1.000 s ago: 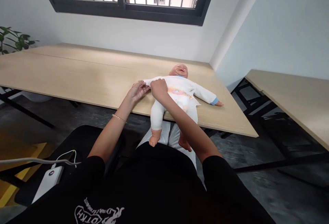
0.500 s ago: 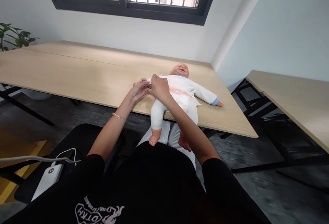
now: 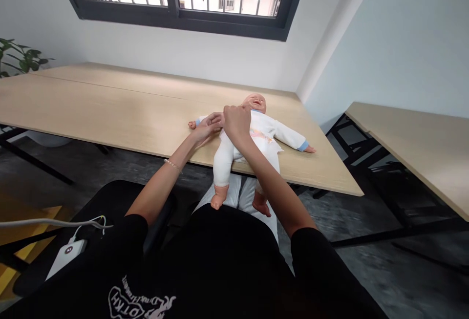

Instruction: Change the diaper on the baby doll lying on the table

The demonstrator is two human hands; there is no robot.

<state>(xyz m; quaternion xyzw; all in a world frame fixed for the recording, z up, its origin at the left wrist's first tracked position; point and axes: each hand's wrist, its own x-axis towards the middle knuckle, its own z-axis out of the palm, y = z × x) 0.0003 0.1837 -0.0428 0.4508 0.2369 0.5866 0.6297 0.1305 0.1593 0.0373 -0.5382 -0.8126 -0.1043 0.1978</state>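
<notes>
White clothes with blue cuffs covered the doll (image 3: pixel 261 131), which lay face up on the wooden table (image 3: pixel 120 109) in front of you. Its head (image 3: pixel 255 102) pointed away from you, toward the window (image 3: pixel 227 21), and its long body ran from there back to you. Its bare feet (image 3: pixel 219 197) hung past the table's edge, above your lap, and its arms stretched out to each side. Your right hand (image 3: pixel 236 122) was curled on top of its chest, with most of the doll to the right of it. Your left hand (image 3: pixel 209 126) was half open, fingers gently bent, beside the doll's arm on your left. Your right hand hid the fingertips, so it was hard to tell if either hand had hold of the cloth.
</notes>
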